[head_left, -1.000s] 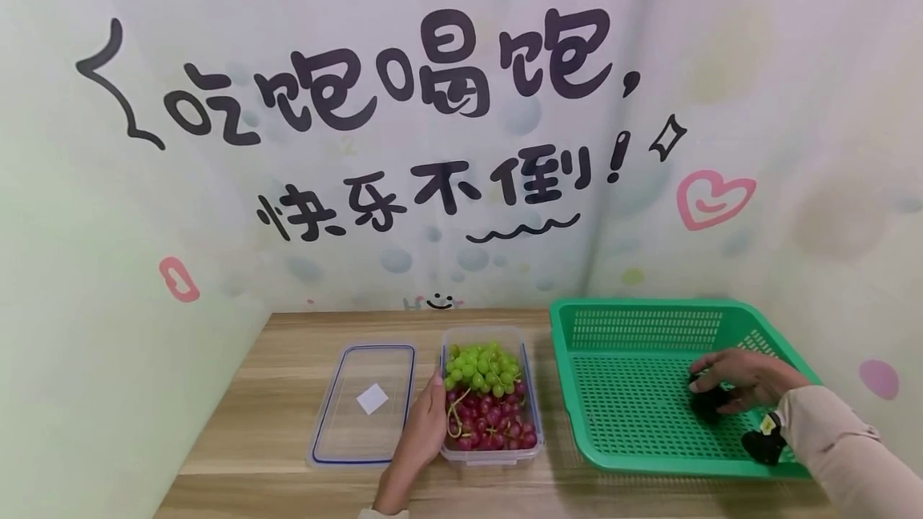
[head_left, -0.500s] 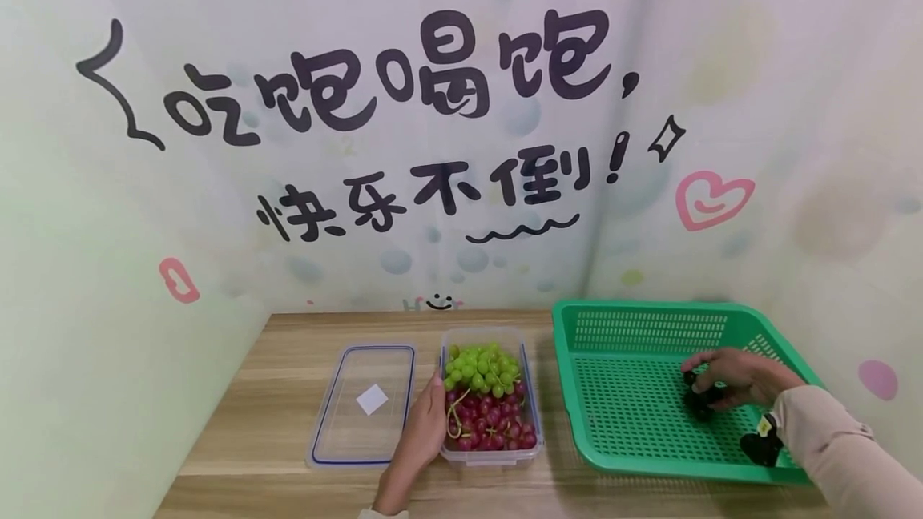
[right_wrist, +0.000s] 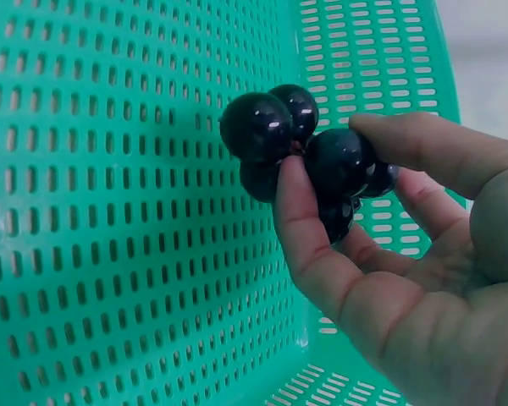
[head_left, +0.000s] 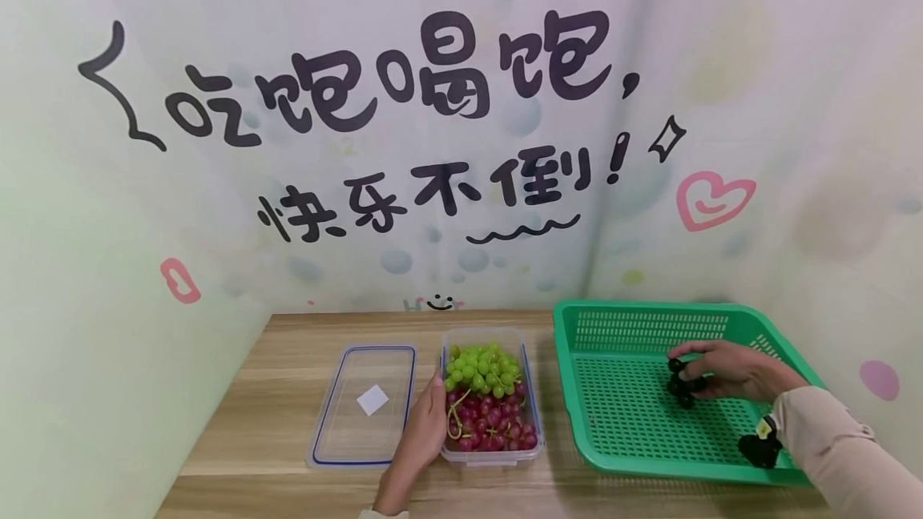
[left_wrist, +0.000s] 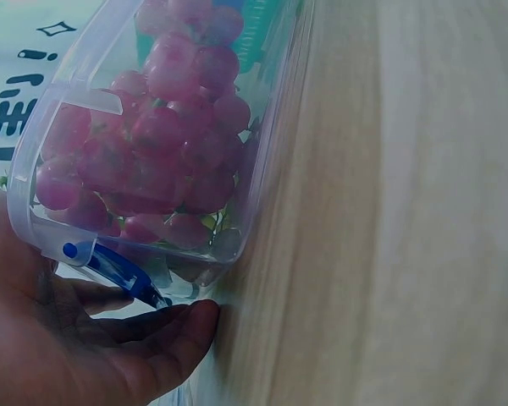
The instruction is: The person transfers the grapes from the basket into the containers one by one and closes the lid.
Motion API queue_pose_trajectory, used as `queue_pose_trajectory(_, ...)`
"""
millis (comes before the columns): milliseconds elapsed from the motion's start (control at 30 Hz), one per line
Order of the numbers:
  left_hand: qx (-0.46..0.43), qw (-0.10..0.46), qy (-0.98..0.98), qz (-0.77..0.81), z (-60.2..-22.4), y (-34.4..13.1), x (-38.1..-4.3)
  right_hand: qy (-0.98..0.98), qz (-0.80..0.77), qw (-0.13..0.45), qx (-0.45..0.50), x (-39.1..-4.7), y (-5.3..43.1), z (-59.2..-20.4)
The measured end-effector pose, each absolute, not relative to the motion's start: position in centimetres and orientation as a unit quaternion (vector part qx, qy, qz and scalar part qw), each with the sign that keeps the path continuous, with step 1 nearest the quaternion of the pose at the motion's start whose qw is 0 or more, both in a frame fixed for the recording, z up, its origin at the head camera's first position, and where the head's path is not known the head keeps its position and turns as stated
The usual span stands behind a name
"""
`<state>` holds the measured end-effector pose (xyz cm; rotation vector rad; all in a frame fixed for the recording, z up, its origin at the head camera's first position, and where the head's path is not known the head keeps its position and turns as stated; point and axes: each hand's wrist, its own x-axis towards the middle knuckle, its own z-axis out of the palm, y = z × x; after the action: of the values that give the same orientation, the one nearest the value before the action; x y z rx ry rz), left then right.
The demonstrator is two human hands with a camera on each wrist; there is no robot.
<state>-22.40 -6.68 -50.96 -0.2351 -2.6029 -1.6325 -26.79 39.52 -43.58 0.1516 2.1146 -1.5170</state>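
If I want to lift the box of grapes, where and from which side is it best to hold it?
Probably by both long walls of the box, coming from left and right: it stands upright and open, with green grapes and red grapes inside, so holding only one side may tip it.

Between the box [head_left: 497,456] and the basket [head_left: 616,411], a narrow strip of worktop [head_left: 555,407] is leaving slim room to pass, though the basket's raised side is standing in the way of any low crossing. Inside the basket, free room is stretching left of the black grapes [head_left: 679,388], while the right hand [head_left: 735,367] and its sleeve [head_left: 829,443] are blocking the right side from above. The left hand [head_left: 424,423] is filling the near part of the gap between the lid [head_left: 360,435] and the box, and the printed wall [head_left: 346,271] is barring the back.
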Motion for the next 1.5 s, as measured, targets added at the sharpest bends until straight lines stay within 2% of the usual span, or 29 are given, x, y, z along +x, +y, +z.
queue_pose_trajectory(633,-0.077,0.032,-0.839,-0.538,-51.0,-6.6,-22.4,0.754,-0.602,0.262,0.008,-27.4,38.4,-42.2)
queue_pose_trajectory(933,-0.069,0.015,-0.843,-0.534,-51.1,-6.6,-22.4,0.751,-0.609,0.257,0.002,-27.5,37.3,-41.9)
queue_pose_trajectory(1500,-0.072,0.027,-0.842,-0.534,-50.7,-6.6,-22.2,0.748,-0.611,0.257,-0.033,-28.2,35.0,-39.9)
